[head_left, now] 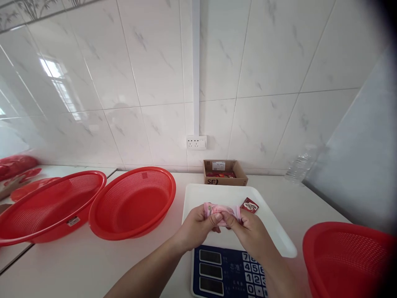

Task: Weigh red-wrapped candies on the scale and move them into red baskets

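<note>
Both my left hand (201,225) and my right hand (245,227) are closed on a small pink packet (221,209), one at each end, with the thumbs meeting over its middle. Its print is mostly covered by my fingers. The packet is held above the white tray (198,192) of a digital scale. On that tray, just beyond my right hand, lies a small dark red packet (249,205) with pale lettering. Below my hands is the scale's blue keypad panel (228,269), its displays dark and its right side partly behind my right forearm.
Two red perforated baskets (133,205) (56,207) stand to the left, and another red basket (347,256) at the right. Behind the scale sits an open cardboard box (225,181) with red packets inside. A clear plastic bottle (299,167) stands by the wall. Red bags (18,165) lie far left.
</note>
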Motion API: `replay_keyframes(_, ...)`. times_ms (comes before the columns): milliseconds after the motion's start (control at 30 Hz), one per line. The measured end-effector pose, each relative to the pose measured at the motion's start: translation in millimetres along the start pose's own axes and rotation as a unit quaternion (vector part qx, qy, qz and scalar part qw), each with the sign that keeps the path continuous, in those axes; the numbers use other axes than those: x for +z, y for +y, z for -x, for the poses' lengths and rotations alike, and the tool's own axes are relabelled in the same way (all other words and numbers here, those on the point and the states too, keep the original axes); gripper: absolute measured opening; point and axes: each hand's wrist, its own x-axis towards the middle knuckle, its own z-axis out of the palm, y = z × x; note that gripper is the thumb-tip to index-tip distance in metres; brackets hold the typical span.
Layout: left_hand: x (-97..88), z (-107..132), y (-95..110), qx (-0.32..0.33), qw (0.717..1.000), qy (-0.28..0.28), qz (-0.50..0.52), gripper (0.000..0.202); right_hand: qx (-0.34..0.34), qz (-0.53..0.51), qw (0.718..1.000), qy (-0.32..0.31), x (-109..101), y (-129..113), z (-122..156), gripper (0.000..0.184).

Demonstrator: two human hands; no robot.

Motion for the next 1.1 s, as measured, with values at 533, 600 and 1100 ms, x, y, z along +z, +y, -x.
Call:
replay_keyframes(533, 2.3, 6.8, 4.1, -0.043, 0.997, -0.026, 0.064, 0.053, -0.054, -0.169, 0.979, -0.101, 2.2, -13.1, 1.8, 0.041)
replay_keyframes(600, 2.7, 7.5, 2.6, -0.035, 0.997, -0.016, 0.07, 0.052, -0.051, -0.168, 0.98, -0.092, 2.9, -12.0, 1.5, 0.039)
replay_keyframes(1100, 3.6, 9.8, 3.6, -0.028, 0.998, -0.019, 0.06, 0.05, -0.041, -0.125, 0.987, -0.089, -1.0, -11.1, 1.9, 0.042)
